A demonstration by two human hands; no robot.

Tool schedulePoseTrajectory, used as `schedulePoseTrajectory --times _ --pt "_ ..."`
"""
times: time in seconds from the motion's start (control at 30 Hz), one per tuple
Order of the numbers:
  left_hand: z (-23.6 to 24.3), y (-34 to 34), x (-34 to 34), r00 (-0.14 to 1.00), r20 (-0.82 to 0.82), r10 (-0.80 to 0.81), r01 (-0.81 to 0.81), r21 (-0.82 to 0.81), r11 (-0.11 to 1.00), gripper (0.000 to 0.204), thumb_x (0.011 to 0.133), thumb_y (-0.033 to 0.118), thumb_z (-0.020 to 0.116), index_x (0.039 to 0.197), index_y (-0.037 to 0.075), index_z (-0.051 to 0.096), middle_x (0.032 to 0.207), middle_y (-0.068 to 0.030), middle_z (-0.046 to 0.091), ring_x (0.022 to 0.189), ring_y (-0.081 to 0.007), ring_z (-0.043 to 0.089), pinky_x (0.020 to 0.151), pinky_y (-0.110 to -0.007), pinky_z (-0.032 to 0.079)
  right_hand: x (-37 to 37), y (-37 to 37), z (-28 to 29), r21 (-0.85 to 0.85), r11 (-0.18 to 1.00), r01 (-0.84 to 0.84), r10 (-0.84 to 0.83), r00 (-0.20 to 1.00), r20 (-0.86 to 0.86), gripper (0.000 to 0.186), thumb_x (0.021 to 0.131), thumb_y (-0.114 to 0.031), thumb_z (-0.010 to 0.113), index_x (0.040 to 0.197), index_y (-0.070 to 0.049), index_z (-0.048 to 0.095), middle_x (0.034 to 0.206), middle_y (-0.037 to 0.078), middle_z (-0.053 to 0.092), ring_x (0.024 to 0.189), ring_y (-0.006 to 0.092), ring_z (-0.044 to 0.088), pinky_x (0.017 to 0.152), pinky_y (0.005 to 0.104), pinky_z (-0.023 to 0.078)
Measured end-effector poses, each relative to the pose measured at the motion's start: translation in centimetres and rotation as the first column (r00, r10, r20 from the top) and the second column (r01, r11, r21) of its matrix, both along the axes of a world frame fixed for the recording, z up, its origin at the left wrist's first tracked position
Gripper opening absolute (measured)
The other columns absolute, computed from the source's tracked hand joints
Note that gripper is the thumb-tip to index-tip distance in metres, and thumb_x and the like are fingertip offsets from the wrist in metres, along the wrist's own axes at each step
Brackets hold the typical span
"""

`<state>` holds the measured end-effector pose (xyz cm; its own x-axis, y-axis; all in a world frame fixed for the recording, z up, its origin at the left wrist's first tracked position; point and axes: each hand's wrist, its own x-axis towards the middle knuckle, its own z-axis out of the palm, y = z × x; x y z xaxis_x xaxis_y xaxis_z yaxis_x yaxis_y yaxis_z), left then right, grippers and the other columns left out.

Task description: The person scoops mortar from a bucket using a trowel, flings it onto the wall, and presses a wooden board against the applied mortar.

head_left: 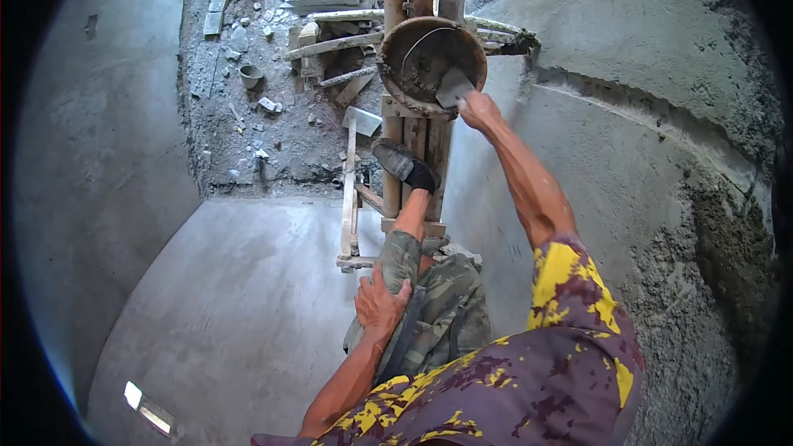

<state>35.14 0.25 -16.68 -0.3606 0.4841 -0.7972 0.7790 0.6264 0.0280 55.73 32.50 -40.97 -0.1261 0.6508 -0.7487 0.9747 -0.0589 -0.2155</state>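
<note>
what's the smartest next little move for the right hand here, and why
Probably slide the trowel under the grey mix and lift a load: the right hand already grips it, its blade is inside the bucket, and mix lies beside it. The left hand rests on the trouser leg.

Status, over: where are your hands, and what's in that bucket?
Right hand gripping trowel, blade inside bucket. Left hand on camouflage-trousered leg. Grey, mortar-like mix inside. Wire handle not blocking the trowel.
</note>
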Motion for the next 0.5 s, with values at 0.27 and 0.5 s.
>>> schedulePoseTrajectory --times 0.27,0.5 --pt "0.0 0.0 -0.2 0.999 -0.014 -0.033 0.032 -0.060 0.998 0.074 0.073 0.048 0.068 0.134 0.013 0.044 0.102 -0.0204 0.054 0.091 -0.0384 0.058 0.078 -0.048 0.046 -0.2 -3.6 0.4 0.049 0.959 0.279 -0.263 0.942 -0.206 0.035 0.083 -0.037 0.057 0.099 -0.006 0.061 0.093 0.027 0.064 0.091 0.0447 0.061 0.080 0.0516 0.048" --pt "-0.3 -0.1 0.2 0.998 -0.012 -0.059 0.059 -0.022 0.998 0.074 0.074 0.048 0.069 0.134 0.012 0.045 0.107 -0.0239 0.055 0.092 -0.0425 0.059 0.080 -0.049 0.047 1.4 -6.5 4.4 0.186 0.924 0.333 -0.304 0.938 -0.169 0.034 0.082 -0.039 0.058 0.102 -0.012 0.061 0.090 0.024 0.065 0.089 0.0438 0.061 0.079 0.0503 0.049"
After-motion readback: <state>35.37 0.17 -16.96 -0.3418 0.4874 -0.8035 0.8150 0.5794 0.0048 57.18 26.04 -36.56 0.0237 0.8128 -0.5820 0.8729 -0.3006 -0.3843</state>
